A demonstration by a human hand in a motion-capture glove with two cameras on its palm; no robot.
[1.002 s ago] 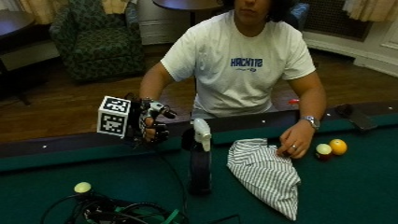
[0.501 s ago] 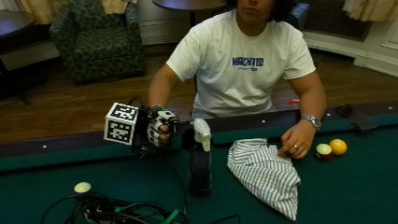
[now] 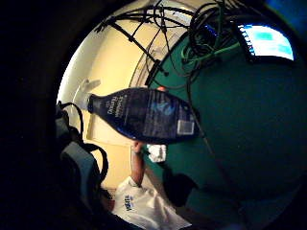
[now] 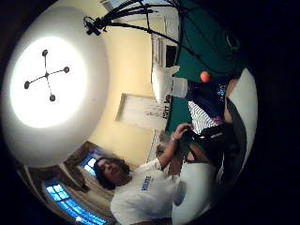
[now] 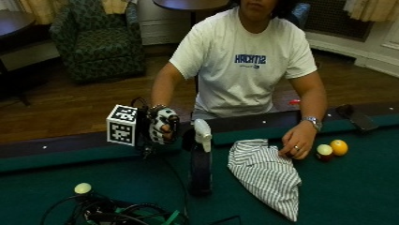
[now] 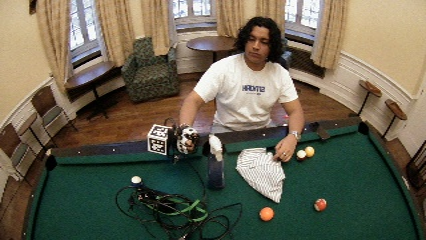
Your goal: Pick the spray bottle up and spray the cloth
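A dark blue spray bottle with a white trigger head stands upright on the green felt of the pool table. My gloved right hand hovers just left of the bottle's head with its fingers loosely curled, holding nothing. In the little finger side palm view the whole bottle shows at a short distance from the palm. A striped cloth lies crumpled to the right of the bottle. The bare left hand rests on the cloth's far corner.
Two balls sit right of the left hand, beside the dark rail. A white ball and tangled cables lie front left. An orange ball and a red ball lie nearer the front.
My right hand has moved a little to the right, closer to the bottle's head. The bottle, the cloth and the left hand have stayed put.
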